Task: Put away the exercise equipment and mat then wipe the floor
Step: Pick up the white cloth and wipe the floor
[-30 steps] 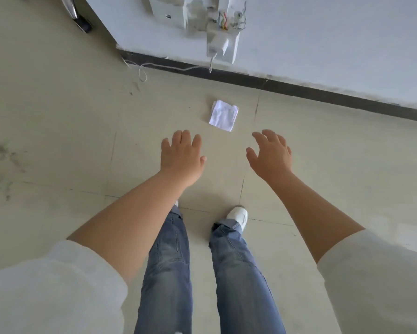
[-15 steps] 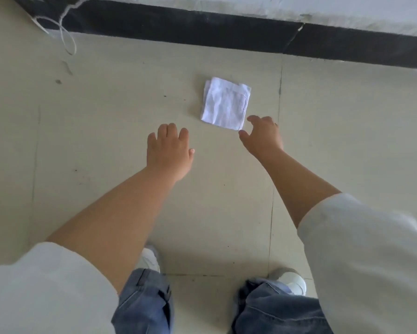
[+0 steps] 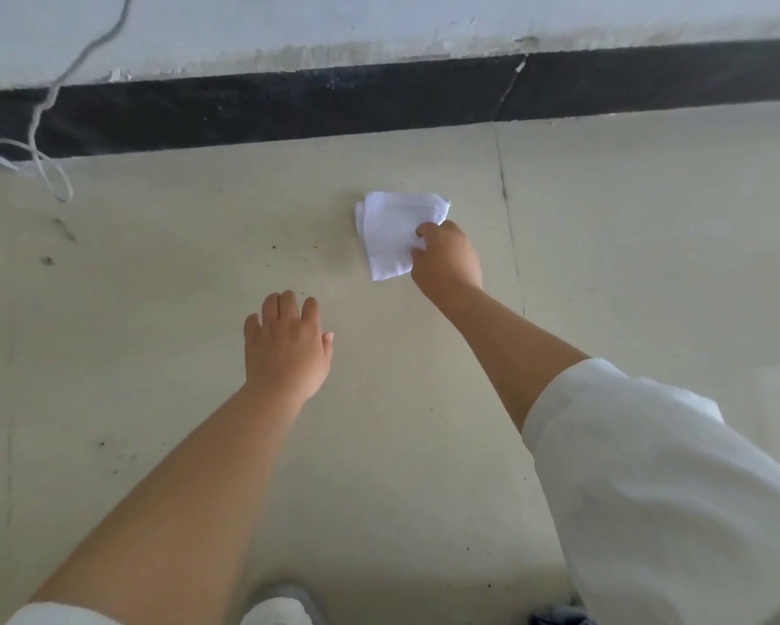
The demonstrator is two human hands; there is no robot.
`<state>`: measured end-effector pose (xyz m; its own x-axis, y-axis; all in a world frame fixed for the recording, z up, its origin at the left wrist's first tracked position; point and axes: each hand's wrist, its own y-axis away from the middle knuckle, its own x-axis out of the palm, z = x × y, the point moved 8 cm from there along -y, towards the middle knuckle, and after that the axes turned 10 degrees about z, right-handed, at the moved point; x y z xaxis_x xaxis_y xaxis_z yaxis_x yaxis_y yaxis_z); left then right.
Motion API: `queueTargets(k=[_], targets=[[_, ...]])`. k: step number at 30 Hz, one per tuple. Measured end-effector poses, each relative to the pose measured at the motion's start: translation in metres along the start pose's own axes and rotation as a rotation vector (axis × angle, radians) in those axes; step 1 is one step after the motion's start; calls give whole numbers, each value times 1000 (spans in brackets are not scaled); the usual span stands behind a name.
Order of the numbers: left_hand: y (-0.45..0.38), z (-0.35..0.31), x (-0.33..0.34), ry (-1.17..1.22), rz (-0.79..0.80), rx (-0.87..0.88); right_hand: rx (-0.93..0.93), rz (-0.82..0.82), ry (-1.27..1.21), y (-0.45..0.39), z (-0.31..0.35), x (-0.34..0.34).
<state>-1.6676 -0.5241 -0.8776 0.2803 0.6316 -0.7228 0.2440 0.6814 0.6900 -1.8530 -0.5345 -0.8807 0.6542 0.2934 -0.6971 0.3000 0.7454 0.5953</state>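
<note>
The right hand pinches the right edge of the white cloth on the floor above the middle of the frame, while the open left hand sits lower left, farther away.

A white cloth, folded into a rough square with layered edges showing along its left side, lies flat on the pale beige tiled floor, a little short of the black baseboard. The right hand covers its right edge, fingers curled onto the fabric. The floor around it carries dark specks and a faint grey smudge just left of the cloth.
</note>
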Motion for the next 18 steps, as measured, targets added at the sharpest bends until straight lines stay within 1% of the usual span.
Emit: queueTargets(k=[4, 8, 12, 15, 18], targets=[[-6, -31, -19, 46, -65, 51, -90, -92, 116, 7, -5, -43], [-7, -90, -38, 19, -101, 164, -44, -147, 122, 29, -33, -96], [0, -157, -46, 55, -148, 299, 86, -203, 27, 74, -97, -135], [11, -209, -52, -14, -148, 375, 244, -269, -58, 119, -160, -155], [28, -255, -65, -20, -172, 453, 394, -324, -118, 168, -211, -174]])
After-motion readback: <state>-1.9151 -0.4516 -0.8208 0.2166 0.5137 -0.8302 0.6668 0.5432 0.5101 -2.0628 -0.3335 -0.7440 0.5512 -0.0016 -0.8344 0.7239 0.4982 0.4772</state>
